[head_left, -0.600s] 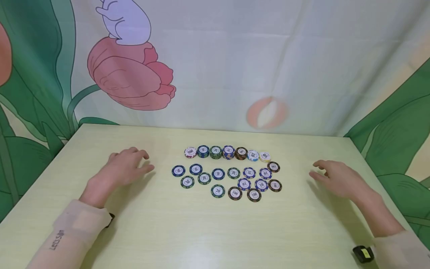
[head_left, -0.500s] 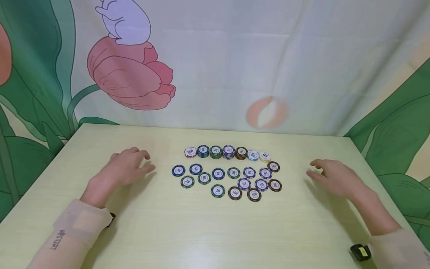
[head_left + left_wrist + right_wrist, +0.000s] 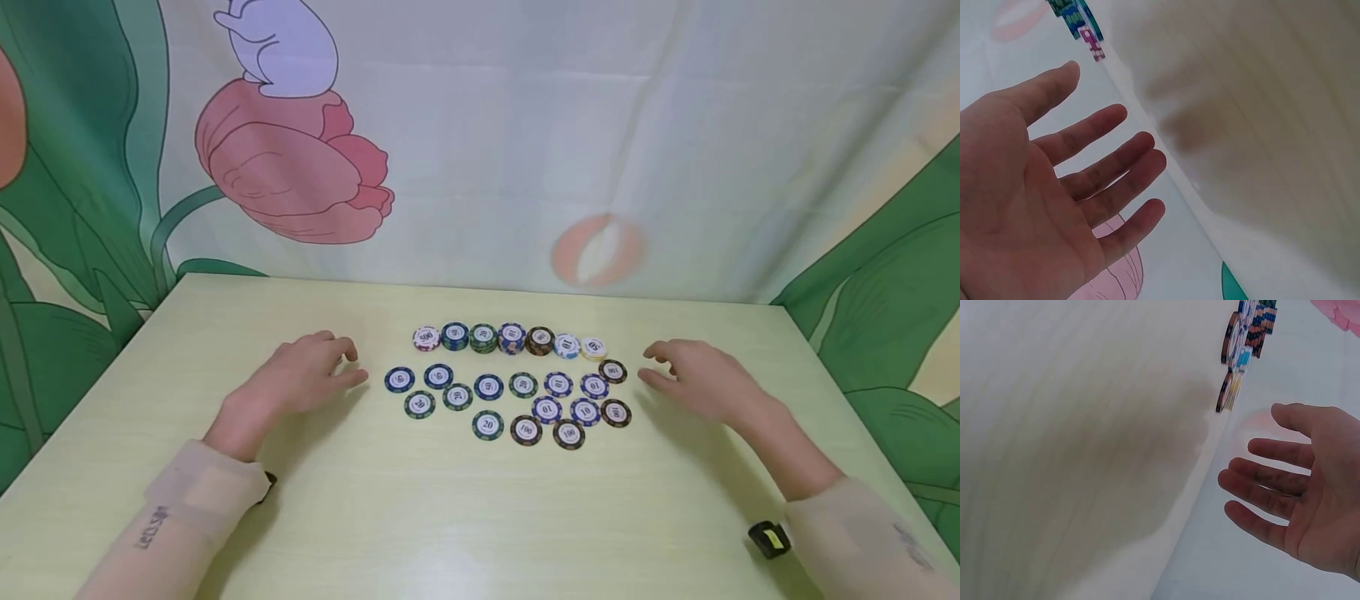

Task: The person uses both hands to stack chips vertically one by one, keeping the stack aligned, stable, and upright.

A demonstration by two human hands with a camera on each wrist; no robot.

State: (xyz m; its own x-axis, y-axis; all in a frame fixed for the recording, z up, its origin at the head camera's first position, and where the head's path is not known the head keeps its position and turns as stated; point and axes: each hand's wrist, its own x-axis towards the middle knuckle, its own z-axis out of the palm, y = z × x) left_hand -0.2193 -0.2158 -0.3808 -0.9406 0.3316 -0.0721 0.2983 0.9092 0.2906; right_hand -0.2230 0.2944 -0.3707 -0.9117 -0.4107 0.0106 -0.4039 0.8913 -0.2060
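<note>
Poker chips lie in the middle of the table. At the back, a row of stacks runs from a red-and-white 500 chip (image 3: 427, 338) to a yellow-edged 50 chip (image 3: 594, 348). Several single chips are spread in front, among them a dark blue 50 chip (image 3: 400, 380), a green 20 chip (image 3: 487, 425), a blue-and-white 10 chip (image 3: 547, 410) and a black 100 chip (image 3: 617, 413). My left hand (image 3: 303, 373) hovers left of the chips, relaxed and holding nothing. On the right side my right hand (image 3: 697, 377) hovers near the black chips, also relaxed with nothing in it.
The pale wooden table (image 3: 450, 525) ends at a hanging cloth (image 3: 480, 167) printed with leaves, a pink flower and a white animal. A black device with a yellow label (image 3: 770, 540) sits at the right wrist.
Both hands have moved inward towards the chips, the right hand further left and the left hand slightly right. The chips have stayed in place.
</note>
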